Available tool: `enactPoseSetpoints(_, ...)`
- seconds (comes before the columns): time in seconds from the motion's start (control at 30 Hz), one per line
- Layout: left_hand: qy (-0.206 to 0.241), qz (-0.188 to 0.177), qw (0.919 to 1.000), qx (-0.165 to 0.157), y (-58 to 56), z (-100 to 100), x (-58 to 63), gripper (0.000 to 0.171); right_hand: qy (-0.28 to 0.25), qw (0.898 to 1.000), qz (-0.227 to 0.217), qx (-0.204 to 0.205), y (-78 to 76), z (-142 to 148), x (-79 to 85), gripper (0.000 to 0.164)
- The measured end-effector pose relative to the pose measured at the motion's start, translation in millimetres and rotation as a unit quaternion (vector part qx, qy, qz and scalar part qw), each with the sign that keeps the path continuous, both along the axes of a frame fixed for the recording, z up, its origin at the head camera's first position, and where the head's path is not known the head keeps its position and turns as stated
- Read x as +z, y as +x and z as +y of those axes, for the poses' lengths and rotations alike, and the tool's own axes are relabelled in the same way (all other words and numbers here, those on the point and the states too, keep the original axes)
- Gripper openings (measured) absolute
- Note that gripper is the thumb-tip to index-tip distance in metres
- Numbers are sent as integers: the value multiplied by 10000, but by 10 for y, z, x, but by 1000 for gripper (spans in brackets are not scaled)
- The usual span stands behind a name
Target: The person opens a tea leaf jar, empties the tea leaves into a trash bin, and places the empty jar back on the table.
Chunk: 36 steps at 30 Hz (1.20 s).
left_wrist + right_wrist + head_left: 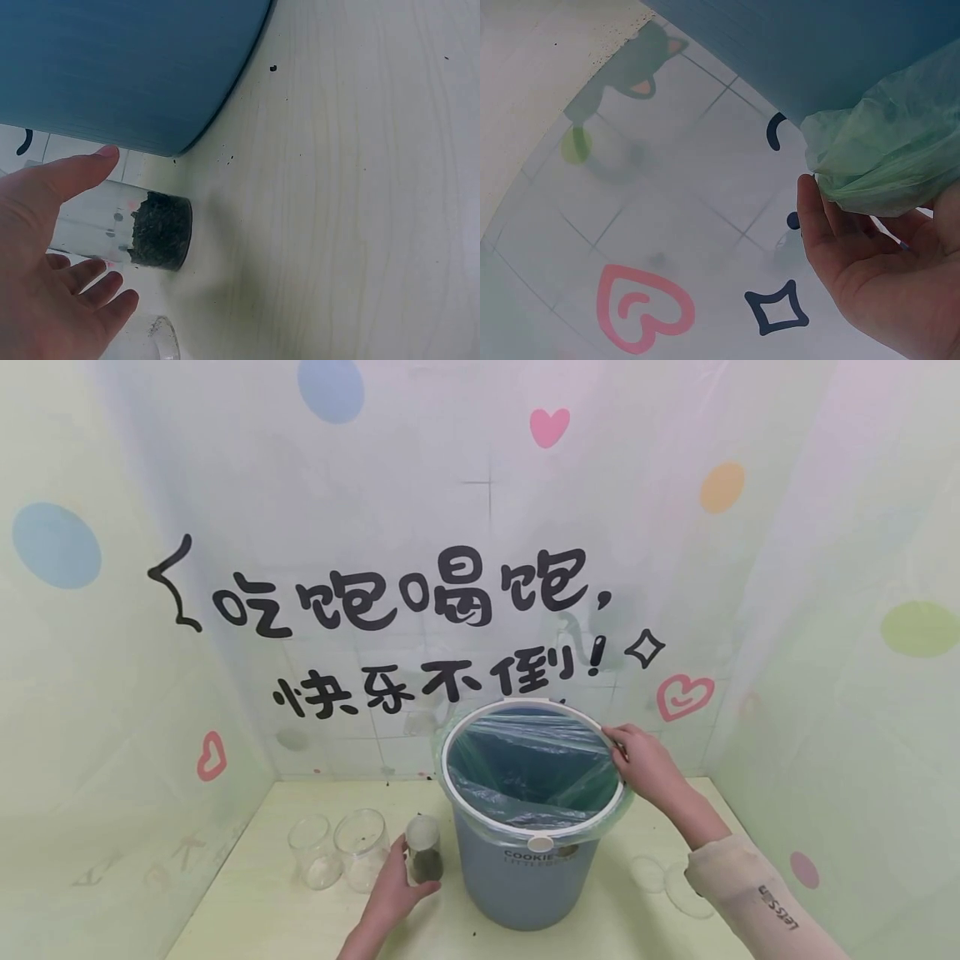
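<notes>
A blue trash can (525, 881) with a white rim (537, 701) stands upright on the table, lined with a thin green plastic bag (622, 806) folded over its edge. At the can's right side my right hand (647, 766) grips the rim; in the right wrist view its fingers curl under the overhanging bag. My left hand (395, 887) is beside a clear glass jar (424, 852) left of the can, with thumb and fingers spread to either side of it. Dark, leaf-like flakes (161, 231) fill the jar's lower part in the left wrist view.
Two clear glass containers (311, 852) stand left of the jar. Clear round lids (686, 891) lie right of the can. Small dark crumbs (273, 68) dot the table (337, 225). Printed curtains (375, 485) enclose the table at the back and sides.
</notes>
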State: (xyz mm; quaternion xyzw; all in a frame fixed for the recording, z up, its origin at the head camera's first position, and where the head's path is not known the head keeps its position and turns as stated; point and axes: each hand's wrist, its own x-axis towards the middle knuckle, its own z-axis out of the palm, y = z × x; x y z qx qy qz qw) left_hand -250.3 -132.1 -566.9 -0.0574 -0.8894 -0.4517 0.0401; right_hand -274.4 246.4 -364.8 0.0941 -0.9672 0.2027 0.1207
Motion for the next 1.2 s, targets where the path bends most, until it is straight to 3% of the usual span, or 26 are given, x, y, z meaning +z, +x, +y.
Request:
enactPoseSetpoints(0.47,-51,-52,9999,102,-56,47,-83,94,-7,10000,98,12,-11,14,-8,37)
enactPoseSetpoints(0.77,-122,-112,9993,331,-106,99,-171,87,-1,9999,155,29,-7,13,-8,36)
enactPoseSetpoints(1.2,132,-184,9981,578,-186,133,-171,79,-25,9997,225,57,-7,18,-22,36)
